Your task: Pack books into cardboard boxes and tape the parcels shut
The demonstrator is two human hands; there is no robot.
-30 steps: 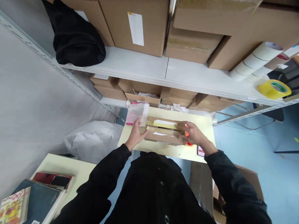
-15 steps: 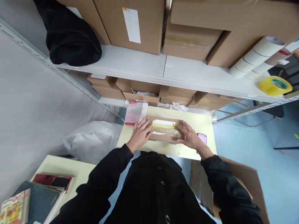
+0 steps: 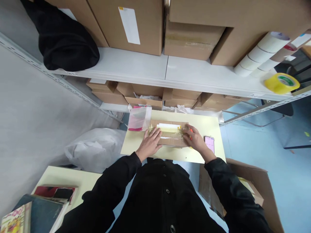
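A flat brown cardboard parcel (image 3: 170,137) with a white label and clear tape across it lies on a small pale-yellow table (image 3: 209,124). My left hand (image 3: 152,142) lies flat on the parcel's left end, fingers stretched out. My right hand (image 3: 193,139) is curled at the parcel's right end, closed around an orange-red tape dispenser that is mostly hidden under the fingers. A pink phone (image 3: 209,144) lies just right of my right hand.
A clear bag with something pink (image 3: 139,118) rests at the table's back left corner. Behind stands a white shelf (image 3: 189,72) with large cartons, a black bag (image 3: 64,42), white rolls and yellow tape (image 3: 282,83). An open carton (image 3: 252,191) sits lower right, books (image 3: 36,207) lower left.
My left hand slid from the parcel's left edge onto its top. My right hand drew in along the parcel's right end, uncovering the phone. The view shifted slightly.
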